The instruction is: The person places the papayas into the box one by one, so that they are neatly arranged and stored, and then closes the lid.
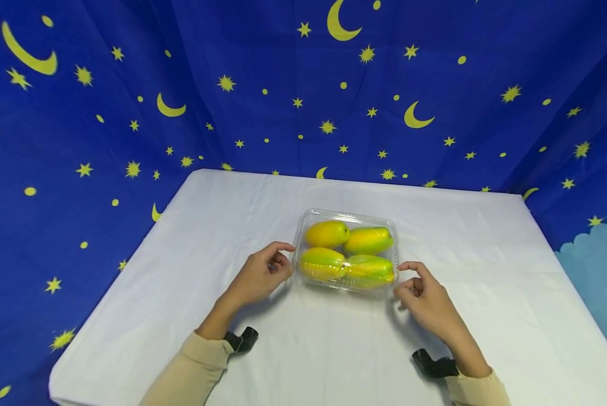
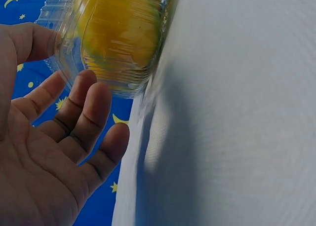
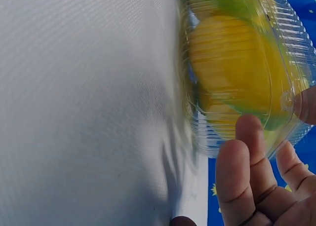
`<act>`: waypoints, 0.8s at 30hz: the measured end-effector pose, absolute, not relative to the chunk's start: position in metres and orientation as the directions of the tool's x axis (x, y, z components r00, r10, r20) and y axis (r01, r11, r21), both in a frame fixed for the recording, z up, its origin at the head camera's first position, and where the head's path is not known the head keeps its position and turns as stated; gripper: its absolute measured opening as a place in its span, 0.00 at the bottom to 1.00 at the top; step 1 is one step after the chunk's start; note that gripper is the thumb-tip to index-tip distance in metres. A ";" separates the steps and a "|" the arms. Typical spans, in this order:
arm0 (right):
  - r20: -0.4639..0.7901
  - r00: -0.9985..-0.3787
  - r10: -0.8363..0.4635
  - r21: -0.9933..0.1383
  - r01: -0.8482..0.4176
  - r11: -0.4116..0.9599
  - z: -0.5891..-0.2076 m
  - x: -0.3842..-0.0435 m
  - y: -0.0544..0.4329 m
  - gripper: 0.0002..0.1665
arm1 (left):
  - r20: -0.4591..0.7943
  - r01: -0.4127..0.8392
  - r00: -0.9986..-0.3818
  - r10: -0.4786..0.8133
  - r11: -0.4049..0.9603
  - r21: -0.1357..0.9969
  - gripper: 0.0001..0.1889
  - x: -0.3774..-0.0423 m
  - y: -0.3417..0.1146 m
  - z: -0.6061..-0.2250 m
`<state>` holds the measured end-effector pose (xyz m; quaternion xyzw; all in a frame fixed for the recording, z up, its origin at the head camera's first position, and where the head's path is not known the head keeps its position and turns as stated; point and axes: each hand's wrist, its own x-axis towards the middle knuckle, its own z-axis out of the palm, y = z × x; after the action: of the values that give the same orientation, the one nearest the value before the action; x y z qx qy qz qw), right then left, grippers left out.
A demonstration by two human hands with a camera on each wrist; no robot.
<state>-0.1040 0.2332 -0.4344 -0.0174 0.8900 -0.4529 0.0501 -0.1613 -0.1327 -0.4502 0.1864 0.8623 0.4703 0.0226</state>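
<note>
A clear plastic clamshell box (image 1: pixel 344 286) stands on the white table, holding several oval yellow-green fruits (image 1: pixel 328 234) that look like mangoes. Its lid appears to lie over the fruits. At the box's left side, my left hand (image 1: pixel 260 277) pinches the rim, thumb (image 2: pixel 42 42) on the edge and the other fingers loosely bent below. My right hand (image 1: pixel 427 304) holds the opposite rim the same way, its thumb (image 3: pixel 307 105) against the edge near a small tab. The fingertips behind the rim are partly hidden by the plastic in both wrist views.
A white cloth covers the table (image 1: pixel 333 349). Blue fabric (image 1: pixel 262 113) with yellow moons and stars hangs behind and at the sides. Black wrist mounts (image 1: pixel 243 340) sit under both wrists, beside beige sleeves (image 1: pixel 191 366).
</note>
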 end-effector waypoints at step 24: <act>-0.163 -0.982 -0.094 -0.869 0.098 0.484 -0.435 -0.105 0.232 0.32 | 0.014 0.144 -0.926 0.377 0.317 0.937 0.22 -0.161 -0.129 -0.453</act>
<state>-0.1053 0.2322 -0.4347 0.0012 0.8563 -0.5078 0.0943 -0.1612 -0.1293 -0.4527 0.1618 0.8049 0.5615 0.1039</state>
